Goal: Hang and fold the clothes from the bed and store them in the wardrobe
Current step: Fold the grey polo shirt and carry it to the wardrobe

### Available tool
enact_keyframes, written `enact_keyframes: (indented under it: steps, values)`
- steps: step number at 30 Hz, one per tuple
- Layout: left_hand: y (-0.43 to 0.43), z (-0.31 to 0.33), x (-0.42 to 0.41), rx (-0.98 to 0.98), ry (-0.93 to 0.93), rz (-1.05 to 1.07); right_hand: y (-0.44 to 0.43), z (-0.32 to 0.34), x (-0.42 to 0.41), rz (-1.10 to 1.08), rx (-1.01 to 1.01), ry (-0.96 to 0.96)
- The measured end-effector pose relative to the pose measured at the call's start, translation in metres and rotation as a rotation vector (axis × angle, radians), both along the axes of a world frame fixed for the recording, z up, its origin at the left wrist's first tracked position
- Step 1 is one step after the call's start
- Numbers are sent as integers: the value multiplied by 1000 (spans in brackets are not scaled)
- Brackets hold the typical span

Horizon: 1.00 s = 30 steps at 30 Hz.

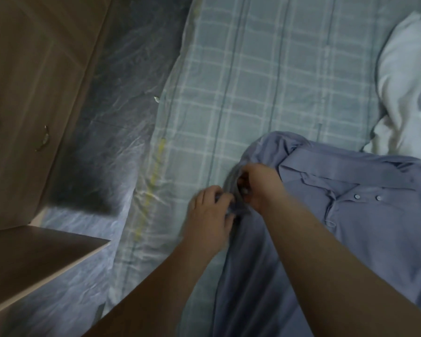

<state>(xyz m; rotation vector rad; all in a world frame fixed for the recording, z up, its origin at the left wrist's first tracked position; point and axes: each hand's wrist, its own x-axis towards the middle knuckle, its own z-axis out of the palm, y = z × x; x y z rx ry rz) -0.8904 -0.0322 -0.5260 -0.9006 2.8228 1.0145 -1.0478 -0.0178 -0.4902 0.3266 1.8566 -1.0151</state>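
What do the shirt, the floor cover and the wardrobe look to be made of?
The shirt looks a soft matte blue knit, probably cotton: it drapes and creases. The floor cover is thin glossy plastic film, crinkled. The wardrobe is matte wood-grain board, likely laminate.

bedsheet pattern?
Pale green plaid with white grid lines on the bedsheet; the head view shows it.
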Motion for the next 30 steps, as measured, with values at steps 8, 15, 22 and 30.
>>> enact_keyframes:
  steps: [8, 15, 22, 30]
  values:
    - [-64, -8, -6, 606, 113, 998, -28, 3, -4, -326, -528, -281]
    - [-72, 3, 0, 804, 57, 889, 19, -34, 21, 395, -76, 965]
    - [-71, 6, 8, 1044, 28, 800, 32, -81, 43, 992, 372, 1111]
    - [-48, 15, 7, 587, 101, 619, 38, -65, 32, 951, 182, 1046]
